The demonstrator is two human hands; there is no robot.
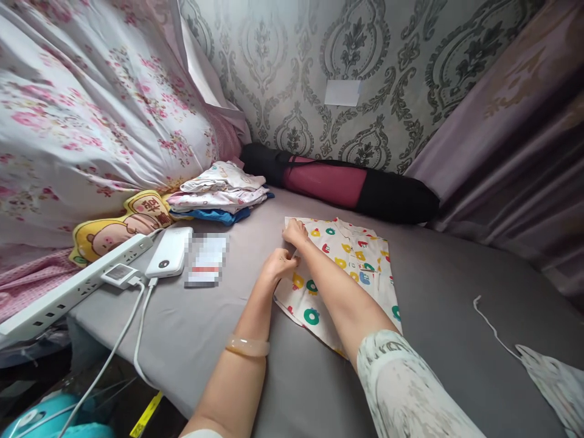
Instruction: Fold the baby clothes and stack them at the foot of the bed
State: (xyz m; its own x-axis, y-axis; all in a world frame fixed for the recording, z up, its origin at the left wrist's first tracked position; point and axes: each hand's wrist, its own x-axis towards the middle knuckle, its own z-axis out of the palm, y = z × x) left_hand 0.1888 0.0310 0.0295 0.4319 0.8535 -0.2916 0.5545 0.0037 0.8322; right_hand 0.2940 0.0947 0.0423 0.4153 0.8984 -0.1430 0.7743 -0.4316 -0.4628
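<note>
A white garment (pixel 340 267) printed with yellow, green, red and blue figures lies spread flat on the grey sheet (pixel 438 340). I cannot make out exactly what kind of garment it is. My right hand (pixel 295 232) reaches across it to its far left corner, the fingers closed on the cloth there. Just nearer to me, my left hand (pixel 279 264) is at the left edge, thumb and fingers pinched on the fabric. A pale bangle (pixel 247 346) circles my left wrist. My right forearm covers part of the printed cloth.
Folded clothes (pixel 223 191) are stacked at the back left. A long black and maroon bag (pixel 328 182) lies along the wall. On the left are a power strip (pixel 59 298), a white power bank (pixel 170 252) with cables and a yellow cushion (pixel 121 228). Another cloth (pixel 554 383) lies right.
</note>
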